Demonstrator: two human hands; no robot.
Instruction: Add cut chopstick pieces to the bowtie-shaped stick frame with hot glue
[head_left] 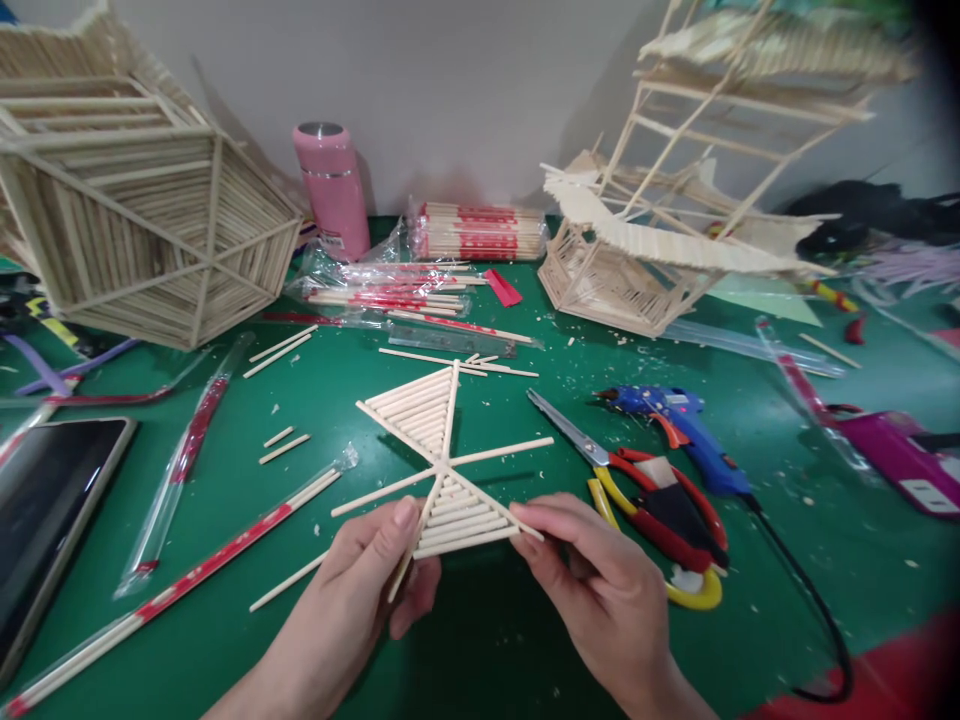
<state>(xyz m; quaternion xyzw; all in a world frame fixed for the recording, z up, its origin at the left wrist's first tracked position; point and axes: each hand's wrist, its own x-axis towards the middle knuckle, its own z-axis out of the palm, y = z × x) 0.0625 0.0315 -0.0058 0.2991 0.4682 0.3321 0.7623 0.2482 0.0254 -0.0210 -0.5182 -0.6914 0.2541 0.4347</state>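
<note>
Between my hands is a star-shaped frame of wooden sticks, with crossing spokes and two opposite wedges filled by rows of shorter sticks. My left hand pinches a spoke at its lower left, thumb on top. At the lower right, my right hand grips the tip of another spoke between thumb and fingers. The frame is held above the green table. A loose stick shows beside my left hand. Red-and-yellow scissors and a blue glue gun lie right of the frame.
Large stick structures stand at the back left and back right. Between them are a pink bottle and a bundle of wrapped chopsticks. A phone lies at left. The glue gun's black cord curves along the right.
</note>
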